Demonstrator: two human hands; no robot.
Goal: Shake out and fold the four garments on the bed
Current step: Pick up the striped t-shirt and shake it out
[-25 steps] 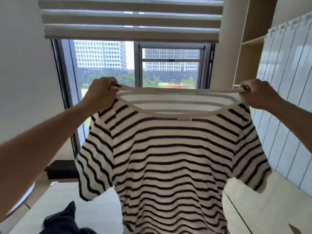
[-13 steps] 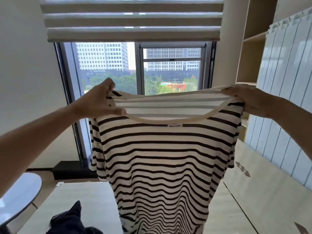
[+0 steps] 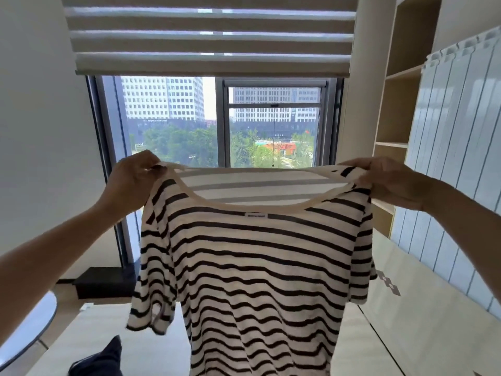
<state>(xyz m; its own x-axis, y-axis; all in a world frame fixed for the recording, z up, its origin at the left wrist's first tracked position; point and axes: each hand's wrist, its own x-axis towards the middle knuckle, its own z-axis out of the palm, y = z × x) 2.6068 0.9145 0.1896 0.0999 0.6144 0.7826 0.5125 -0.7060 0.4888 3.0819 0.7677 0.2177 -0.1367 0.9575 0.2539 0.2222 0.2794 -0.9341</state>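
A cream T-shirt with black stripes (image 3: 254, 267) hangs in the air in front of me, spread out, neckline up. My left hand (image 3: 130, 183) grips its left shoulder and my right hand (image 3: 390, 181) grips its right shoulder. Both short sleeves dangle at the sides. Below, on the pale bed (image 3: 95, 335), a dark navy garment (image 3: 100, 360) lies at the lower left, partly cut off by the frame edge. The shirt hides the middle of the bed.
A large window (image 3: 217, 123) with a half-raised blind (image 3: 211, 36) faces me. Open wooden shelves (image 3: 398, 104) and a white panelled wall (image 3: 455, 158) stand on the right. A round white table (image 3: 24, 329) sits at the lower left.
The striped shirt has swung during the shake: its sleeves flared out, drew in, then dropped again. Both hands dipped a little and keep their grip on the shoulders.
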